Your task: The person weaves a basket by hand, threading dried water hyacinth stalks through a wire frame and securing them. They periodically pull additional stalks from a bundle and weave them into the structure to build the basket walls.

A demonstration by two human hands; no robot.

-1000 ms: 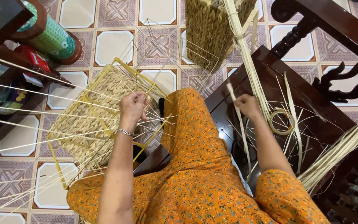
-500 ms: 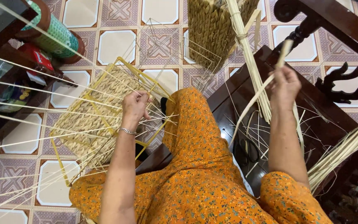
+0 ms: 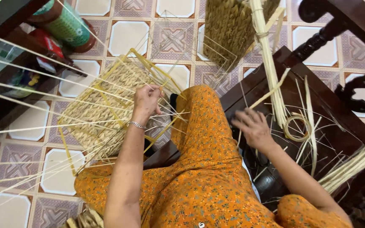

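Observation:
A half-woven straw basket (image 3: 102,109) on a yellow wire frame rests on my lap's left side, with long pale strands sticking out to the left. My left hand (image 3: 146,101) grips the basket's upper edge; a silver bracelet sits on that wrist. My right hand (image 3: 254,126) is low over the dark wooden bench, blurred, fingers spread, touching a pale straw strand (image 3: 267,93) that runs up to the right. Loose strands and a small straw coil (image 3: 296,126) lie just right of that hand.
A finished woven basket (image 3: 229,29) stands on the tiled floor at the top, with a tied straw bundle (image 3: 267,55) leaning by it. A dark carved bench (image 3: 339,105) is at right, a shelf with a green patterned tin (image 3: 64,25) at left. More straw lies at lower right.
My right hand, raised with a strand half a second ago, has dropped down to the bench beside my knee. My left hand stays on the basket.

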